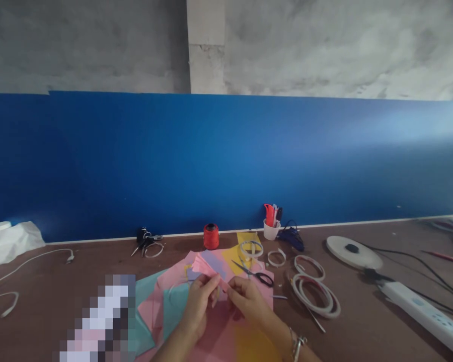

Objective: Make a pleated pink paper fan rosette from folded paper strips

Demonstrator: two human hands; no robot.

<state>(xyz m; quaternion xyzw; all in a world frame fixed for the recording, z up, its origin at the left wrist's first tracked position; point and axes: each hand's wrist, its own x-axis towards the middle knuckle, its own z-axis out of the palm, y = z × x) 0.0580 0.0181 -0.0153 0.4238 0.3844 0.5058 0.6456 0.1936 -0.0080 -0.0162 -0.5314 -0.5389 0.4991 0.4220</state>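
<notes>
Pink paper [204,264], folded and pinched

Lower centre of frame: left hand [198,304] and right hand [249,302] fingertip-grip it, probably keeping creases tight. Scissors [253,274] lie just beyond right hand, likely for reach; coloured sheets [174,310] underneath.

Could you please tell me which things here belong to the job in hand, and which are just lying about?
Likely the job: held pink paper, coloured sheets, scissors.

Likely just lying about: power strip, white cable, white disc.
</notes>
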